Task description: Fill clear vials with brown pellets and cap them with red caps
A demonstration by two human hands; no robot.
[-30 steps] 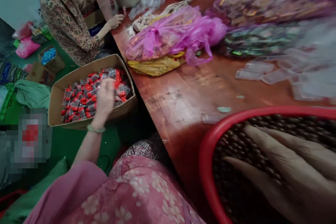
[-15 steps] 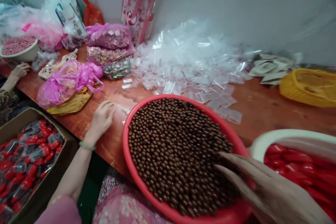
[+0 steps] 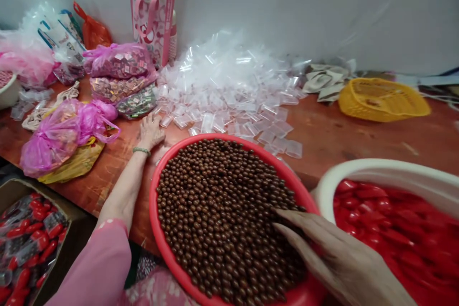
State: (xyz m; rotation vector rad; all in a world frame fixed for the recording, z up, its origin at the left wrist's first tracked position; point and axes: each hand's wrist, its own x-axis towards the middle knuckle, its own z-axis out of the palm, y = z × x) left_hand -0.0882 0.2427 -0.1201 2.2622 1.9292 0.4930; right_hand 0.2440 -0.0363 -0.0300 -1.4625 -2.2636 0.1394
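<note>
Looks forward and down from head height, over the near side of a reddish-brown table (image 3: 311,136), toward the pale wall (image 3: 272,0) behind it. Sits close above the red basin (image 3: 153,201), low in mid-frame, and the right hand (image 3: 347,260) at lower right. Shows the left hand (image 3: 151,131) farther off, left of center. Cuts off a cardboard box (image 3: 78,227) at the left edge and a white tub (image 3: 325,196) at the right.

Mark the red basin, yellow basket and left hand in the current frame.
Red basin (image 3: 154,203): head view, on the left part of its rim.
Yellow basket (image 3: 376,113): head view, on its near wall.
Left hand (image 3: 151,134): head view, on the back of the hand.
</note>
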